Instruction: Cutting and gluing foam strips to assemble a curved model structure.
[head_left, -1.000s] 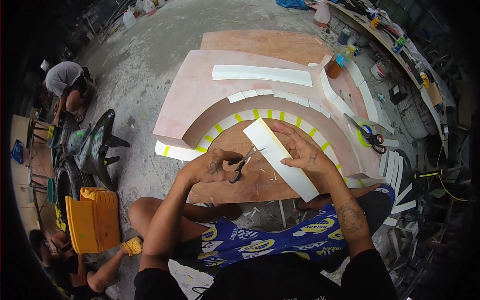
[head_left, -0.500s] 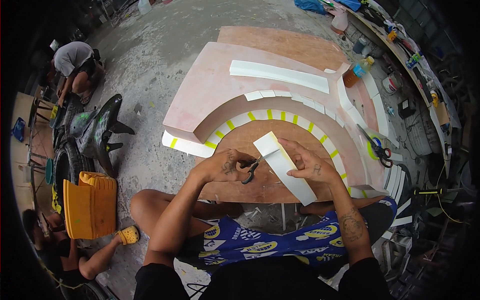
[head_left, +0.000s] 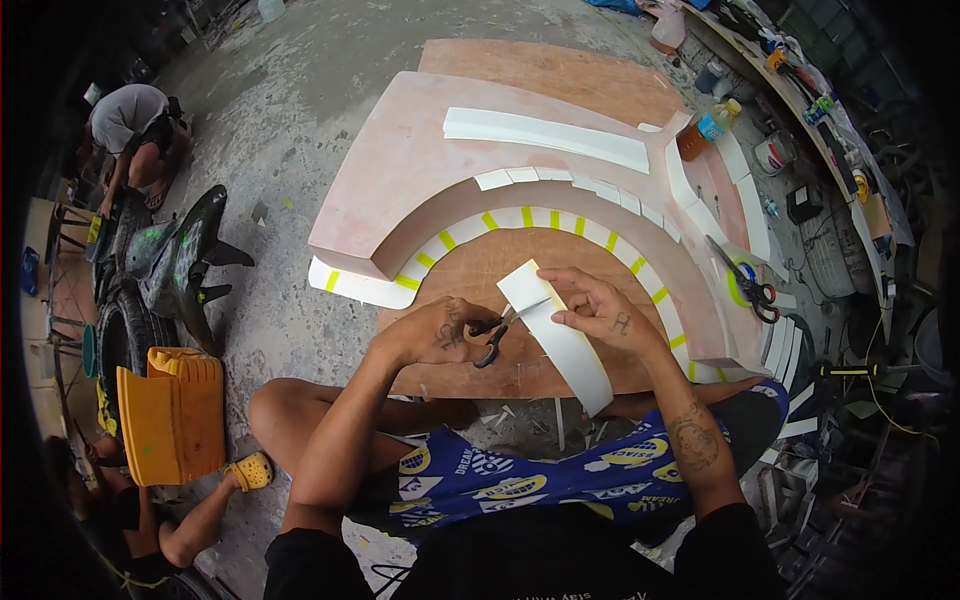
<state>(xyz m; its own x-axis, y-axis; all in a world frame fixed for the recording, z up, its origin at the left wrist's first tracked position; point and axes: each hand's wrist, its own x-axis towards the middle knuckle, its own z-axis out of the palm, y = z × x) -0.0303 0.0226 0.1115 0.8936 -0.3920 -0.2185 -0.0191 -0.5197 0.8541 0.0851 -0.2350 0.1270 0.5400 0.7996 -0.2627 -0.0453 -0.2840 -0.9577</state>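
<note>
My left hand (head_left: pixel 440 335) is closed on the handles of dark-handled scissors (head_left: pixel 493 345). Their blades cross a white strip (head_left: pixel 568 352) with a yellowish edge, near its upper end. Thumb and fingers of my right hand (head_left: pixel 600 312) pinch that strip by its right side, just below the blades. The strip's lower part curves down over the brown wooden board (head_left: pixel 455 290). Beyond my hands, a pinkish-white curved mould (head_left: pixel 370 160) stands on the board. White pieces held with yellow tape (head_left: pixel 556 219) line its arch, and small white pieces (head_left: pixel 523 174) sit along the upper rim.
A long white strip (head_left: pixel 545 138) lies on the mould. To the right are a bottle of brown liquid (head_left: pixel 705 135), a second pair of scissors (head_left: pixel 760 293) and a tape roll (head_left: pixel 738 286). At left are a yellow crate (head_left: pixel 185 420), a motorcycle (head_left: pixel 150 260) and two people, one crouching.
The strip now bends at the blades, its upper end angled away from the lower part. Its lower end has swung slightly left. The whole view has shifted a little.
</note>
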